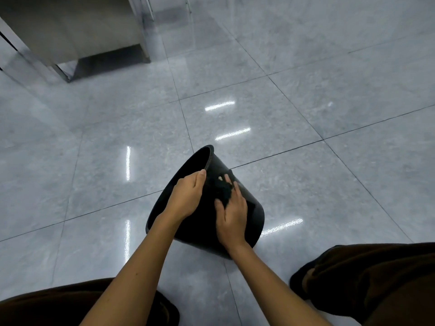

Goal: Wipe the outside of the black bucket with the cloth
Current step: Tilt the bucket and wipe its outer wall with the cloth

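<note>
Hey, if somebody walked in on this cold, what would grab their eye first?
The black bucket, tipped over on the glossy grey tile floor at centre frame. Both bare hands are on it: the left hand grips its rim, while the right hand presses a dark cloth against its outer wall. A steel cabinet stands far left.

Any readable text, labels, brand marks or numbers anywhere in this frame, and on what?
None can be read.
Black bucket: plain wall, no label or mark visible.
Dark cloth under the right hand: no print visible.
Left hand on the rim hides nothing legible.
Metal cabinet and tiled floor: no signs.
</note>
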`<state>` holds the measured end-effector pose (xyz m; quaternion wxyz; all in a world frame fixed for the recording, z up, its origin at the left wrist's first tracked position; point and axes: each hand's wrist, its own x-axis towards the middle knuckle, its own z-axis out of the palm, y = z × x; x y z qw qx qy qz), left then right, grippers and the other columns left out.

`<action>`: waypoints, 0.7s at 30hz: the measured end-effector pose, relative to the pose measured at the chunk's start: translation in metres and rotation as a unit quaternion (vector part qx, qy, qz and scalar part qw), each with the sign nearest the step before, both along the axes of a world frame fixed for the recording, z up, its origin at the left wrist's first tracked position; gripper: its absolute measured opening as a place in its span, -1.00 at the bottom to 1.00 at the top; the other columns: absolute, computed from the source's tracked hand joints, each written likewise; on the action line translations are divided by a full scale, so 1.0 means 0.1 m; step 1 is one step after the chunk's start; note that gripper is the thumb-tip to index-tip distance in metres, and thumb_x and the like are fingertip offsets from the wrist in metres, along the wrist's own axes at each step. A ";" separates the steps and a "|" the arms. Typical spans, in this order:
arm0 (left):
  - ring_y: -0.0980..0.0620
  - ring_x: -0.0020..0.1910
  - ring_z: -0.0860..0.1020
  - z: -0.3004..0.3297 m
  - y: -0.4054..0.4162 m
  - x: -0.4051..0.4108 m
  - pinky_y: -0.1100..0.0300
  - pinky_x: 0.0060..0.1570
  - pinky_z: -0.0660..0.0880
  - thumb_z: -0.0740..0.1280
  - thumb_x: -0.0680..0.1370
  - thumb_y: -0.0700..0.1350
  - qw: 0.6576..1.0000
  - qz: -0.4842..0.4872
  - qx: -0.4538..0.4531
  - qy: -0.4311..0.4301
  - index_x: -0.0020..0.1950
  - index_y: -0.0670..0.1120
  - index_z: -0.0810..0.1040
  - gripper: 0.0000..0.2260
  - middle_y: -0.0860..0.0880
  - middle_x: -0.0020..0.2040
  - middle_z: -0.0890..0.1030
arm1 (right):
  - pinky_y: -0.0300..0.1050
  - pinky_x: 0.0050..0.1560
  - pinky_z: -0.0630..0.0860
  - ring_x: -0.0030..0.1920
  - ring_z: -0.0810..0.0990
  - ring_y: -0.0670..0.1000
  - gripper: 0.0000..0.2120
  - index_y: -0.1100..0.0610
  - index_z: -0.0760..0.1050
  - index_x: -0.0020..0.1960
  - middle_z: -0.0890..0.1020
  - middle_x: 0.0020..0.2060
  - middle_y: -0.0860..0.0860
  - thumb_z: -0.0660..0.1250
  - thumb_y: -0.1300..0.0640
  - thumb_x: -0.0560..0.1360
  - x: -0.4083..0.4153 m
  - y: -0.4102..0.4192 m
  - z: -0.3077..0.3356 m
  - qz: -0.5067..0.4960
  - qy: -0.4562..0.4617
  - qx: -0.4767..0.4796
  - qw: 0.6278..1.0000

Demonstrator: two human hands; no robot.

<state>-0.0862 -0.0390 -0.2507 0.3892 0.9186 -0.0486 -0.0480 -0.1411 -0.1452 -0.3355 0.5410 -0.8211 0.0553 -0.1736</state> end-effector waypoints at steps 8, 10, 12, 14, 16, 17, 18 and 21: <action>0.16 -0.47 0.29 -0.07 0.09 -0.14 0.25 -0.43 0.26 0.03 0.62 0.16 0.998 -0.061 -0.013 -0.029 -0.34 -0.04 0.27 -0.59 0.07 -0.45 0.32 | 0.06 0.17 0.34 0.13 0.55 0.18 -0.59 0.13 0.50 0.09 0.63 0.07 0.10 0.02 -0.09 0.54 0.85 -0.16 0.50 -0.040 0.241 0.068 0.967; 0.14 -0.46 0.30 -0.10 0.13 -0.17 0.21 -0.41 0.25 0.02 0.61 0.18 0.998 -0.053 -0.014 -0.027 -0.33 -0.04 0.28 -0.58 0.05 -0.44 0.32 | 0.08 0.17 0.32 0.10 0.55 0.18 -0.64 0.10 0.49 0.01 0.63 0.03 0.10 0.01 -0.09 0.54 0.93 -0.12 0.53 -0.028 0.274 0.069 0.959; 0.09 -0.44 0.33 -0.13 0.20 -0.17 0.12 -0.39 0.28 0.00 0.58 0.22 0.999 -0.043 -0.013 -0.025 -0.33 -0.03 0.28 -0.58 0.01 -0.43 0.34 | 0.04 0.14 0.38 0.07 0.57 0.14 -0.66 0.08 0.49 -0.01 0.65 0.00 0.06 0.04 -0.10 0.51 0.79 -0.03 0.43 -0.043 0.182 0.054 0.981; 0.07 -0.42 0.35 -0.18 0.30 -0.18 0.07 -0.37 0.30 0.01 0.58 0.22 0.999 -0.032 -0.008 -0.027 -0.31 -0.05 0.29 -0.57 -0.01 -0.42 0.36 | -0.02 0.17 0.44 0.12 0.57 0.05 -0.62 0.08 0.51 0.14 0.65 0.08 0.02 0.08 -0.08 0.50 0.45 0.03 0.22 -0.060 0.095 0.037 0.993; 0.12 -0.41 0.35 -0.25 0.40 -0.22 0.07 -0.35 0.32 0.04 0.63 0.16 0.999 -0.015 -0.017 -0.023 -0.28 -0.12 0.32 -0.57 -0.02 -0.40 0.36 | 0.01 0.21 0.44 0.18 0.56 0.08 -0.61 0.13 0.52 0.21 0.63 0.14 0.07 0.12 -0.03 0.52 0.19 -0.08 -0.05 -0.106 0.112 0.025 0.988; 0.16 -0.41 0.34 -0.28 0.43 -0.24 0.07 -0.34 0.33 0.05 0.64 0.12 0.999 -0.008 -0.023 -0.020 -0.28 -0.14 0.32 -0.58 -0.01 -0.40 0.35 | 0.05 0.21 0.43 0.18 0.56 0.15 -0.62 0.18 0.53 0.18 0.63 0.13 0.13 0.12 -0.01 0.54 0.12 -0.18 -0.19 -0.140 0.165 0.028 0.976; 0.19 -0.43 0.32 -0.29 0.45 -0.26 0.09 -0.35 0.32 0.05 0.65 0.11 0.999 -0.006 -0.026 -0.021 -0.30 -0.11 0.31 -0.59 0.01 -0.41 0.34 | 0.08 0.21 0.41 0.17 0.55 0.21 -0.63 0.21 0.54 0.15 0.63 0.11 0.17 0.11 0.00 0.56 0.10 -0.29 -0.26 -0.167 0.236 0.044 0.956; 0.17 -0.45 0.31 -0.24 0.39 -0.32 0.13 -0.38 0.27 0.03 0.59 0.20 0.999 -0.030 -0.017 -0.034 -0.36 0.07 0.25 -0.63 0.09 -0.45 0.32 | 0.08 0.26 0.34 0.17 0.53 0.24 -0.55 0.23 0.54 0.15 0.61 0.14 0.19 0.03 -0.04 0.60 0.26 -0.40 -0.18 -0.200 0.391 0.087 0.894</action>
